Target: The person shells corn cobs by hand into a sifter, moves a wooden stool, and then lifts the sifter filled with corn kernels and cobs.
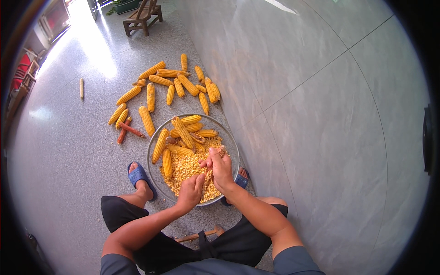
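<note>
A round metal basin [150, 147] stands on the floor between my feet, holding loose yellow corn kernels [187, 166] and several whole dried corn cobs [160, 145] on its far and left side. Over the kernels, my right hand [220, 166] is closed around a reddish, mostly bare corn cob [222, 150], whose tip shows above the fingers. My left hand [191, 189] is low over the near part of the basin with its fingers curled. A reddish piece [208, 178] shows between the two hands; whether the left fingers grip it is hidden.
Several corn ears [151, 97] lie on the speckled floor beyond the basin. Two red stripped cobs [130, 130] cross at its left, and a pale cob [81, 88] lies farther left. A grey tiled wall [309, 120] rises at right. A small wooden chair [142, 20] stands at the far end.
</note>
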### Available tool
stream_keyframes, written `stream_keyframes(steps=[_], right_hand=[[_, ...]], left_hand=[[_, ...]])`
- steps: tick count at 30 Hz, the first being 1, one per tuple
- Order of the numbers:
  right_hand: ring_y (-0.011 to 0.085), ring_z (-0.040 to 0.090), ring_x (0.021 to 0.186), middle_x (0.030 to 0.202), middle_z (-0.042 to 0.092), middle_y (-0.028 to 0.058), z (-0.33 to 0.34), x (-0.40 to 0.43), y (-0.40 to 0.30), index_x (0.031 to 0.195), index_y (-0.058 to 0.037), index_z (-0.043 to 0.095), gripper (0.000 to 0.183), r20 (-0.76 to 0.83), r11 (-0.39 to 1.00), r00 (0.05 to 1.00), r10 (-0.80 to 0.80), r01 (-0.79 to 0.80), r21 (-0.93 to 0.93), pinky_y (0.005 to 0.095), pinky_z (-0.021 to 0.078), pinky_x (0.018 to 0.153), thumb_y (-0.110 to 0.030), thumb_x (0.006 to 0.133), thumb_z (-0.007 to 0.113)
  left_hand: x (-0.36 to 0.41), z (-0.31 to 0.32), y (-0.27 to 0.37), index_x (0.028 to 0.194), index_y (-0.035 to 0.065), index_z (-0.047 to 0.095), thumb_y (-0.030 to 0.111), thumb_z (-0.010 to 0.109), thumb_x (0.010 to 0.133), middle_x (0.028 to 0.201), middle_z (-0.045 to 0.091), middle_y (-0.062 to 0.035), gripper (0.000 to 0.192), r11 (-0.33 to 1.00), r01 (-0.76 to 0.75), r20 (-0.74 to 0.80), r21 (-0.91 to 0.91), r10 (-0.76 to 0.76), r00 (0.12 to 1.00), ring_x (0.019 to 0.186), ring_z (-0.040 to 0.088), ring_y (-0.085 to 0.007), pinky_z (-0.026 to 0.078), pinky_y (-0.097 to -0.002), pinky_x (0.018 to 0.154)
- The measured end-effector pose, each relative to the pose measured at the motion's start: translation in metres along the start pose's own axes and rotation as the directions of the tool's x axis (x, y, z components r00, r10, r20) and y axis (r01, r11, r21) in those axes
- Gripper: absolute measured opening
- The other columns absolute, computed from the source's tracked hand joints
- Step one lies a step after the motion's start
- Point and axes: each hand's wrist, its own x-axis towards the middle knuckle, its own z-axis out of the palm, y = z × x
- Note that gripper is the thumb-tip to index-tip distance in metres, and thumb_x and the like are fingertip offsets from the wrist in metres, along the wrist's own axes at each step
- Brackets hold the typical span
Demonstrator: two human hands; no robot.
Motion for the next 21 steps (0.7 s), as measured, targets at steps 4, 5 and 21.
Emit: stream_keyframes(steps=[4,5,21], right_hand=[[0.0133,0.056,0.059,0.06,0.045,-0.0001,-0.001,0.001,0.003,0.077,-0.008,0.045,0.027,0.033,1.0,0.999,-0.014,0.015,-0.017,0.0342,0.0519,0.073,-0.026,0.097,0.049],[0.0134,0.056,0.059,0.06,0.045,0.0,-0.001,0.001,0.004,0.076,-0.0082,0.045,0.028,0.024,1.0,1.0,-0.001,0.0,0.006,0.0344,0.0519,0.073,-0.027,0.097,0.049],[0.0149,0.055,0.058,0.06,0.047,0.001,-0.007,0.008,-0.003,0.067,-0.0094,0.047,0.034,-0.075,1.0,0.997,0.0,0.002,0.022,0.0354,0.0518,0.072,-0.027,0.096,0.05]], left_hand=[[-0.001,0.001,-0.004,0.076,-0.0027,0.056,0.028,0.046,0.099,0.051,0.049,-0.012,0.039,0.999,0.037,-0.017,-0.023,-0.037,0.999,0.045,0.051,-0.0198,0.039,-0.0358,0.046],[-0.001,0.0,-0.005,0.076,-0.0027,0.056,0.027,0.045,0.099,0.049,0.049,-0.0102,0.039,0.992,0.096,0.008,-0.083,-0.095,0.995,0.043,0.052,-0.018,0.039,-0.0342,0.044],[-0.004,-0.005,0.015,0.072,0.003,0.052,0.027,0.049,0.097,0.054,0.052,-0.0043,0.035,0.987,-0.15,-0.002,0.061,0.15,0.989,0.049,0.054,-0.0142,0.041,-0.0296,0.046]])
